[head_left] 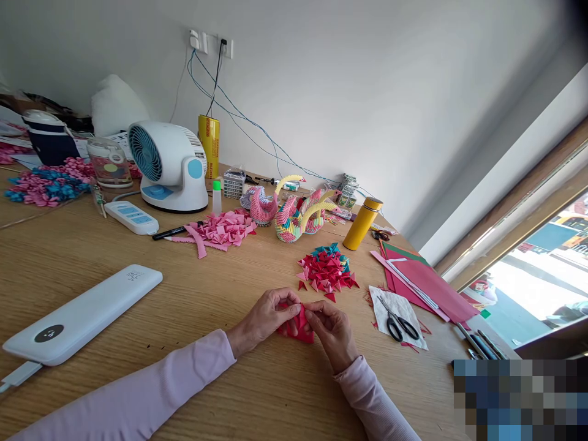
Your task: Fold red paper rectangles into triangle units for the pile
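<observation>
A big wooden table (197, 300) fills most of the view. On it sits 1 white fan (172, 159), over on the left. Red paper sheets (422, 275) lie on the right side. The left hand (266, 315) and the right hand (333, 331) are close together, and the fingers of both pinch 1 small red paper (301, 331). Just past them is a pile of little folded papers (327, 269), red, pink and blue. Black scissors (393, 316) rest on a white cloth (407, 305) to the right. The small red paper is between the 2 hands, near the pile.
</observation>
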`<state>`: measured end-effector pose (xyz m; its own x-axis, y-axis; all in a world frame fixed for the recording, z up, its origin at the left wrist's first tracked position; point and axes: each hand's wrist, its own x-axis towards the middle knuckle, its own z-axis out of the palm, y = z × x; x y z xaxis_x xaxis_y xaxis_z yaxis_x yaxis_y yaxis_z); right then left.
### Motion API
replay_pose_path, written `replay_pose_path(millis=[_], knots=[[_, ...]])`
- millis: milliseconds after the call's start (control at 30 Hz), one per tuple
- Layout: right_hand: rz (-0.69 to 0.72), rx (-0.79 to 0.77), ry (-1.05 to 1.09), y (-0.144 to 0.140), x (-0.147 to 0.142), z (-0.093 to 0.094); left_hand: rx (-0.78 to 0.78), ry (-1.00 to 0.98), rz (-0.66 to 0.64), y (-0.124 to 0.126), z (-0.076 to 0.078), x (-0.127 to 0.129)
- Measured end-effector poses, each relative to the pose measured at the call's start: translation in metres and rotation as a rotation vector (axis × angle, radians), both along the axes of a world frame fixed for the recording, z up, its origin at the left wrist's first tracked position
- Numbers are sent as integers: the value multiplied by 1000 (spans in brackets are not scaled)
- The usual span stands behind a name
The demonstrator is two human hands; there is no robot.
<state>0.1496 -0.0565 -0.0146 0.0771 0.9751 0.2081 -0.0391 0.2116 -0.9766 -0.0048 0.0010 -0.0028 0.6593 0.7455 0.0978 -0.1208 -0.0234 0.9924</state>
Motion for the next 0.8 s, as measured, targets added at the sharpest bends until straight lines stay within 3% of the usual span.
replay_pose_path(millis=[267, 600, 800], knots=[[-125, 52, -17, 1, -1, 2, -166, -34, -154, -6, -1, 3], [-215, 67, -385, 0, 2, 0, 32, 36, -101, -3, -6, 6], [-285, 61, -363, -1, 2, 1, -149, 0, -168, -8, 2, 5]])
